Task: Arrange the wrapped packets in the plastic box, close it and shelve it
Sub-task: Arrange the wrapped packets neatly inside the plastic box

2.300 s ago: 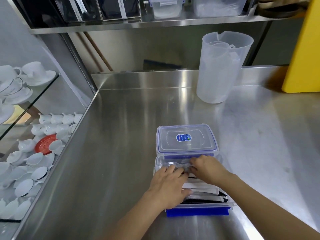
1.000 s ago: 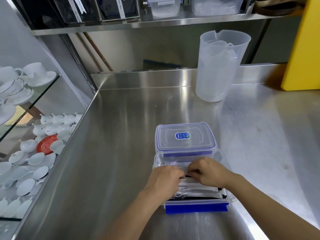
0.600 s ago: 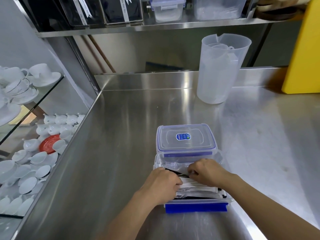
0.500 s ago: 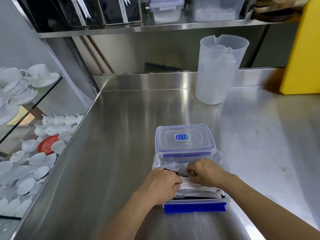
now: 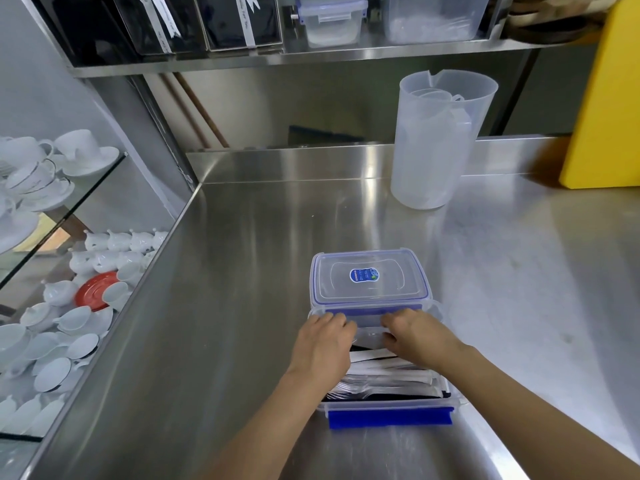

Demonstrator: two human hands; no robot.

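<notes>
Wrapped packets (image 5: 374, 358) lie under both hands' fingers (image 5: 332, 322).

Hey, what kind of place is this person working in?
Probably a cafe or restaurant back area: a stainless steel counter, many white cups and saucers on glass shelving beside it, and a steel shelf of storage containers above.

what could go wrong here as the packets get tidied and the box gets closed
1. The wrapped packets lie piled about level with the plastic box rim; any left proud could stop the lid from sealing.
2. The left hand and right hand press near the far wall, so the box may slide on the smooth steel counter.
</notes>
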